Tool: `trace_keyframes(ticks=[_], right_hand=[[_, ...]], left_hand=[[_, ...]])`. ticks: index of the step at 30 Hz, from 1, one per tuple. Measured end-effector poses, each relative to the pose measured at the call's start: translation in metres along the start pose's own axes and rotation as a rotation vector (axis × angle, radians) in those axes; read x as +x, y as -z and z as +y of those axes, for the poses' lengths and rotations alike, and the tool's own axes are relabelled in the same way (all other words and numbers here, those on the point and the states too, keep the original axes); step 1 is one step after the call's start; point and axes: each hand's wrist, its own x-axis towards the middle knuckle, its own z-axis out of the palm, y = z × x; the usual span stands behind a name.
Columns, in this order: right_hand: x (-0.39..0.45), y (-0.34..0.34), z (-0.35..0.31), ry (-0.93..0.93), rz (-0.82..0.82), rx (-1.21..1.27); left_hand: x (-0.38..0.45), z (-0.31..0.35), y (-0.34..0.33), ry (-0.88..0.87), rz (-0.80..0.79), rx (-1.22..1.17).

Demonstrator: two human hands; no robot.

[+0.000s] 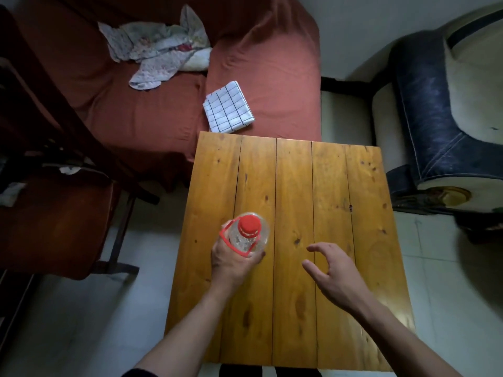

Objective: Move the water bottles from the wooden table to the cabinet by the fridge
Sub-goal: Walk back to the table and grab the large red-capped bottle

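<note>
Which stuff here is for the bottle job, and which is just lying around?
For the job:
- clear plastic water bottle with red cap, gripped by the left hand
- yellow plank wooden table
- right hand, open, holding nothing

Just lying about:
- white checked folded cloth
- crumpled floral fabric
- red-covered sofa
- dark blue armchair

Looks like somebody's living room in a regular home. There's a small plank tabletop (313,213) in the middle, and right behind it a sofa (163,104) under a rust-red cover with a rumpled floral blanket (158,50) dumped on it and a folded checked cloth (228,106) near the tabletop's far edge. To the right of the tabletop sits a worn navy and cream armchair (435,118), to the left a dark wooden chair (54,213). Pale tiled floor (68,322) all around.
</note>
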Motion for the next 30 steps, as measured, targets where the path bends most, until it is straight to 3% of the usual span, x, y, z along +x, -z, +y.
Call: trace_keyframes(ticks=[2,5,10,16,21,30], right_hand=[[-0.002,-0.006,0.004,-0.015,-0.008,0.006],[-0.004,-0.010,0.005,-0.041,-0.011,0.020],[-0.001,-0.009,0.010,-0.058,-0.013,0.031],[0.005,-0.016,0.020,-0.062,-0.006,0.058],[0.002,-0.031,0.034,-0.083,-0.029,0.058],[0.004,-0.026,0.042,-0.111,0.010,0.069]], left_hand=[[-0.004,0.006,-0.010,0.068,0.111,-0.019],[-0.009,0.005,-0.029,-0.017,0.164,-0.038],[-0.008,-0.002,-0.025,-0.063,0.112,-0.031],[0.020,-0.027,0.001,-0.158,-0.130,0.070],[0.035,-0.027,-0.004,-0.160,-0.228,0.014],[0.029,-0.016,-0.007,-0.174,-0.184,0.016]])
